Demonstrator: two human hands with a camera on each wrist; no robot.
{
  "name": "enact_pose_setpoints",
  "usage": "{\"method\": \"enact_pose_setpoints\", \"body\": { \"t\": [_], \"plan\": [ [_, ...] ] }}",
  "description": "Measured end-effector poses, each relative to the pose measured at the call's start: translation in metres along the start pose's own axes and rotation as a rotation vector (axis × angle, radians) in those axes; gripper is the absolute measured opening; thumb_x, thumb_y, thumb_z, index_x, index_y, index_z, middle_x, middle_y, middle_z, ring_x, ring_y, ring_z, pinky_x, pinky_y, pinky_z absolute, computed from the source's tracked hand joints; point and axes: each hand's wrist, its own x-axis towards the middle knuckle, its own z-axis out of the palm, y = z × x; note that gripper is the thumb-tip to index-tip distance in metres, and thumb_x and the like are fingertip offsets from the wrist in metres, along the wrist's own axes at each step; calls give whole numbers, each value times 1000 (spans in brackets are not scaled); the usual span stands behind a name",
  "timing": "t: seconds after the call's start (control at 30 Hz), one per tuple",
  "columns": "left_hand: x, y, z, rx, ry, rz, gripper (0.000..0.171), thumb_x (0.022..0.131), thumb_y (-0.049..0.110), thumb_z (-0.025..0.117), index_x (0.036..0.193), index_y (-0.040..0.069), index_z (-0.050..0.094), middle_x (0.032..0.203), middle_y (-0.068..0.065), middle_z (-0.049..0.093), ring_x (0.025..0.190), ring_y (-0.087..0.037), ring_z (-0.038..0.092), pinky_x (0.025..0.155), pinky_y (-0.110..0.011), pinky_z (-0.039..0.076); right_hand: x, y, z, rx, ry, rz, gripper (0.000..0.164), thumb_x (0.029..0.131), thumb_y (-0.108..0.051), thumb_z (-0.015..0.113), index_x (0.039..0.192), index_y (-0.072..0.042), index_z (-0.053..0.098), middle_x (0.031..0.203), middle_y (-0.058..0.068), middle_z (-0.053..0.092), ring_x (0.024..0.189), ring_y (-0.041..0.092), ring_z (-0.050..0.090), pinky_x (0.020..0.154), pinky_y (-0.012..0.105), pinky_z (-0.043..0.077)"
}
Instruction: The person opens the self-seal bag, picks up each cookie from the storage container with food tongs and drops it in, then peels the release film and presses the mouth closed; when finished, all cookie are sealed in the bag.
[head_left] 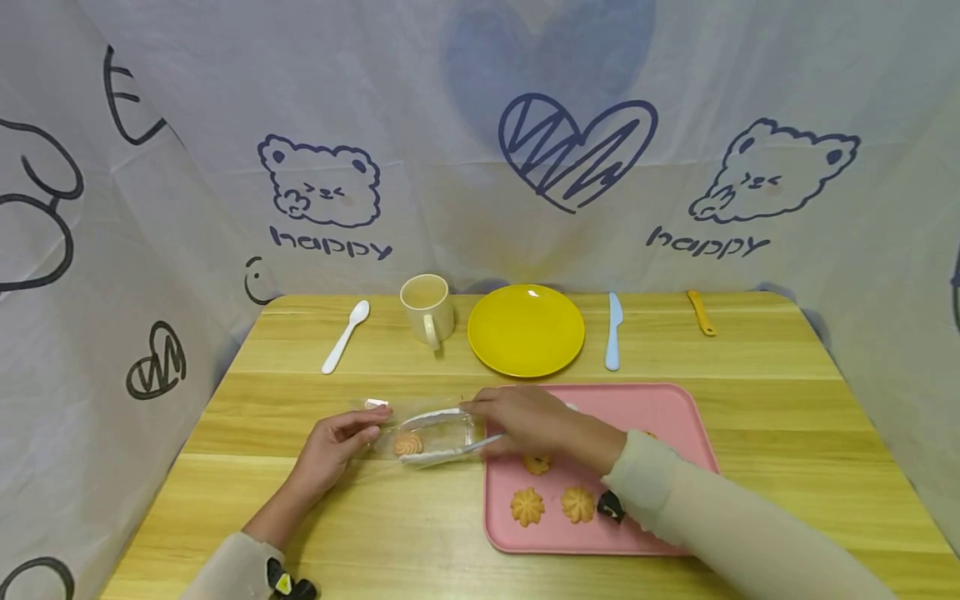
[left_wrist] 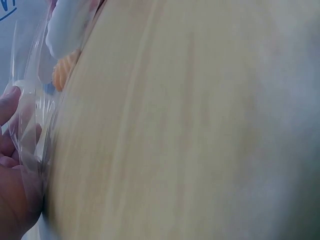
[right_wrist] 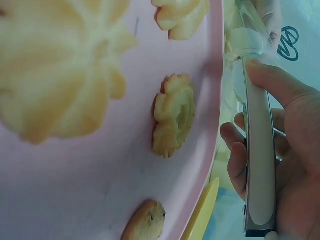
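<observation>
My left hand (head_left: 330, 454) pinches the edge of a clear plastic bag (head_left: 386, 450) above the table, left of the pink tray. In my right hand (head_left: 528, 419) is a pair of tongs (right_wrist: 260, 150), gripped along its handle. The tongs' white ends reach into the bag, one arm on each side. A swirled cookie (head_left: 408, 444) lies at the tongs' left end, inside the bag; it also shows through the film in the left wrist view, beside a white tong tip (left_wrist: 67, 27). Whether the tips squeeze the cookie, I cannot tell.
The pink tray (head_left: 667, 408) holds several cookies (head_left: 527, 507), partly under my right forearm. Along the table's back stand a white spoon (head_left: 347, 337), a cream mug (head_left: 427, 307), a yellow plate (head_left: 525, 331), a pale blue knife (head_left: 613, 333) and a yellow utensil handle (head_left: 701, 314).
</observation>
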Motion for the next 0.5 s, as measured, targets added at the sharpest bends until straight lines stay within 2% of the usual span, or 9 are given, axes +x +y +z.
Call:
{"method": "enact_pose_setpoints", "body": {
  "t": [0.23, 0.5],
  "plan": [
    [0, -1, 0, 3, 0, 5, 27, 99, 3, 66, 123, -10, 70, 137, -25, 63, 128, 0, 58, 106, -16, 48, -11, 6, -4, 0, 40, -10, 66, 92, -44, 78, 149, -17, 57, 135, -1, 64, 115, 17, 62, 100, 38, 55],
    [0, -1, 0, 2, 6, 6, 28, 99, 3, 67, 123, -11, 69, 137, -24, 64, 127, 0, 59, 106, -16, 48, -28, 11, -9, 27, 49, 12, 66, 92, -41, 78, 149, -14, 57, 147, 4, 59, 130, 23, 59, 109, 45, 51]
  ]
}}
